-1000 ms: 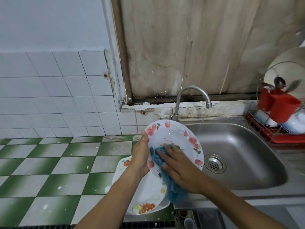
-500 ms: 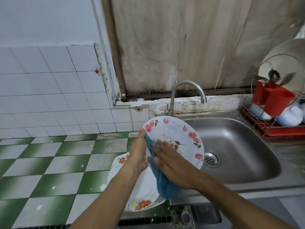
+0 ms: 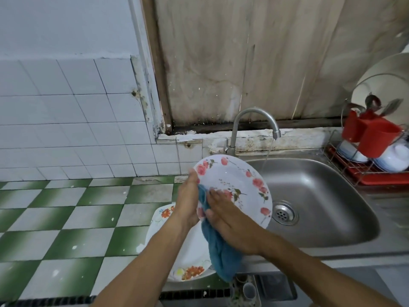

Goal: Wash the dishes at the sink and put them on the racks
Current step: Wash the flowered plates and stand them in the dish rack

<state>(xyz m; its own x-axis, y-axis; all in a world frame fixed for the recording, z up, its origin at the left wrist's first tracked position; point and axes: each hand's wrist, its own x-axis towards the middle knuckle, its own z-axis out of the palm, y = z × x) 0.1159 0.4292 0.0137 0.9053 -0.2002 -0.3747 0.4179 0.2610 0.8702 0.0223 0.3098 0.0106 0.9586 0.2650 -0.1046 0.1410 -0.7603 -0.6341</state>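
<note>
Rose-rimmed plate (image 3: 234, 173) is being held tilted on edge, its face toward the camera, over the left rim of the steel sink (image 3: 332, 196). The left hand (image 3: 188, 200) is gripping its left edge, thumb lying along the front rim and the fingers hidden behind. The right hand (image 3: 230, 220) is pressing a blue cloth (image 3: 221, 253) against the plate's lower left with fingers laid nearly flat, wrist angled in from the right; the rest of the cloth is hanging down below the palm. Compared with a second ago, the cloth and right hand are sitting further left, against the rim beside the left thumb, and more of the central flower sprig is showing. One second plate (image 3: 195, 251), with orange flowers, is lying flat on the green-and-white tiled counter (image 3: 66, 218) under the left forearm, making two plates near the hands. One faucet (image 3: 254, 114) is running a thin stream of water (image 3: 266, 156) into the sink, well right of the plate. At the far right one dish rack (image 3: 376, 173) is holding two red containers (image 3: 378, 138), white bowls and upright round dishes.
</note>
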